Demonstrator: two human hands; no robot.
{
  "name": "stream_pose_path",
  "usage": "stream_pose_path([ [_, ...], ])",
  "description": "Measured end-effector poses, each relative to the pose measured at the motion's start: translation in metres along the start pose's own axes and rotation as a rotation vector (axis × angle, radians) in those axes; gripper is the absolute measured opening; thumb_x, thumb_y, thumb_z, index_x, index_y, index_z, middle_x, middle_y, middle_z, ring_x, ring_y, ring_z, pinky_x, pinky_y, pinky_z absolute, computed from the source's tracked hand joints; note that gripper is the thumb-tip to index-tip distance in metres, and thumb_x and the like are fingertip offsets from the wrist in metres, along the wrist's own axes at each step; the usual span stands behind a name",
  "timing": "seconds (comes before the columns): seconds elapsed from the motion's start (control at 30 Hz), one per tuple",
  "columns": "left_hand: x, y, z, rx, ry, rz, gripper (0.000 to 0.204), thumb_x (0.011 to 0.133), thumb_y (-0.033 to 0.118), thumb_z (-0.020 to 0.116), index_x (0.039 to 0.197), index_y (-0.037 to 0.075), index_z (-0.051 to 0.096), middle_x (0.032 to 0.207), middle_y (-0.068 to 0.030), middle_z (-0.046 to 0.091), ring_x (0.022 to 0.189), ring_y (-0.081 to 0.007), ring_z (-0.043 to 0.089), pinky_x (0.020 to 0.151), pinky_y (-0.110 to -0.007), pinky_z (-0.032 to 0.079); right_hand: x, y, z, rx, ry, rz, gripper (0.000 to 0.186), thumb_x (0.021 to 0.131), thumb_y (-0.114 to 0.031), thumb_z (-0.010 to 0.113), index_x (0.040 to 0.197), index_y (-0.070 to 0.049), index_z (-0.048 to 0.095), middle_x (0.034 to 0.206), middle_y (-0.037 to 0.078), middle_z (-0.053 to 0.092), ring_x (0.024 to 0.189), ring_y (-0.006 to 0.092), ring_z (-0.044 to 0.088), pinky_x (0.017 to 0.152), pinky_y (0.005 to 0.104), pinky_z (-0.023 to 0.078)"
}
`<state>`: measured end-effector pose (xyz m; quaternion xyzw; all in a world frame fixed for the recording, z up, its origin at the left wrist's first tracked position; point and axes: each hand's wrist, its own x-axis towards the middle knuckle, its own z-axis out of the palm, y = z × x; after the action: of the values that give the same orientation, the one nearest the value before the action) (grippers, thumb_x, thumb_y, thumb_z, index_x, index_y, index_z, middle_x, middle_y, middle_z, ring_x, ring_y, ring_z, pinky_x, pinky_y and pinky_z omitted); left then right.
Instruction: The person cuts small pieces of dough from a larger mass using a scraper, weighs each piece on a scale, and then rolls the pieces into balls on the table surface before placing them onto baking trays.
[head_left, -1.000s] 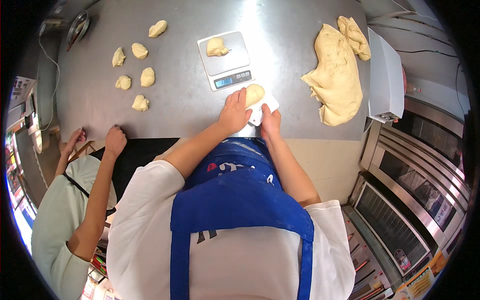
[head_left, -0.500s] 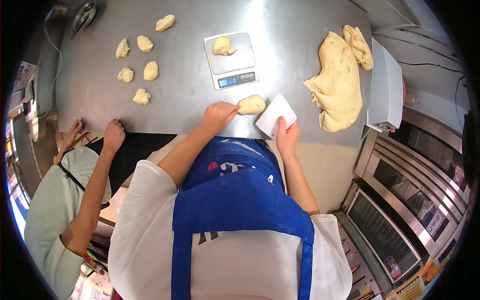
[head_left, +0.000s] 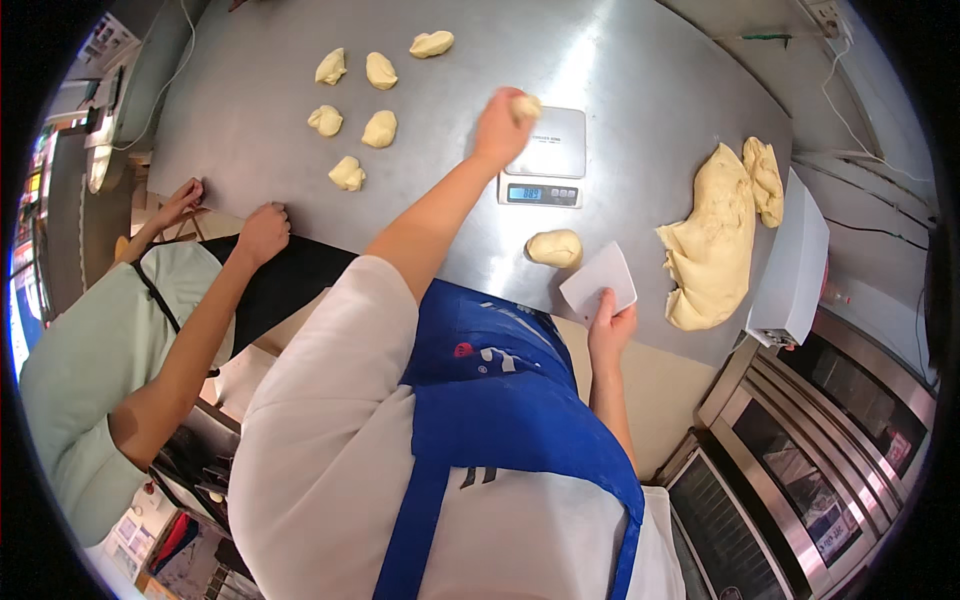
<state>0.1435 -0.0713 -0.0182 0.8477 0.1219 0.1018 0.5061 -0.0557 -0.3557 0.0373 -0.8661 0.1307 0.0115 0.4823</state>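
Jutting from curled left hand [head_left: 502, 128], gripped dough piece [head_left: 527, 106]; pinched in right hand [head_left: 611, 332], scraper [head_left: 600, 279].

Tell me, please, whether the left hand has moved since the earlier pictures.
Yes. Judged against the scale, the left hand has moved forward, from the scale's near side to its far left corner, now holding a dough piece.

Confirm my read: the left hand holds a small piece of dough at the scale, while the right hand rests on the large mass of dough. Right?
No: the right hand is not on the large mass of dough; in the head view it holds a flat white scraper, apart from that mass. The left hand does hold a small piece of dough at the scale.
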Motion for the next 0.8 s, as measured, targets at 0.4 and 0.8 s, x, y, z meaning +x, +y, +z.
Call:
stream_pose_path([
  [0.4, 0.164, -0.046, -0.16, -1.013, 0.37, -0.566, 0.068, 0.091, 0.05, 0.057, 0.138, 0.003, 0.046, 0.138, -0.0143, 0.046, 0.115, -0.028, 0.052, 0.101, -0.048, 0.043, -0.014, -0.011, 0.006, -0.122, 0.015, 0.052, 0.031, 0.097, -0.022, 0.057, 0.115, 0.002, 0.064, 0.099, 0.022, 0.072, 0.09, 0.0318, 0.071, 0.081, 0.0405, 0.054],
  [0.8, -0.156, 0.004, 0.01, 0.139, -0.689, 0.247, 0.054, 0.073, 0.021, 0.08, 0.118, -0.001, 0.06, 0.115, -0.0189, 0.062, 0.111, -0.0368, 0.058, 0.097, -0.044, 0.046, 0.041, -0.06, 0.045, -0.648, -0.382, -0.23, 0.023, 0.088, -0.016, 0.058, 0.107, -0.005, 0.062, 0.098, 0.017, 0.068, 0.081, 0.0361, 0.069, 0.071, 0.0469, 0.056],
])
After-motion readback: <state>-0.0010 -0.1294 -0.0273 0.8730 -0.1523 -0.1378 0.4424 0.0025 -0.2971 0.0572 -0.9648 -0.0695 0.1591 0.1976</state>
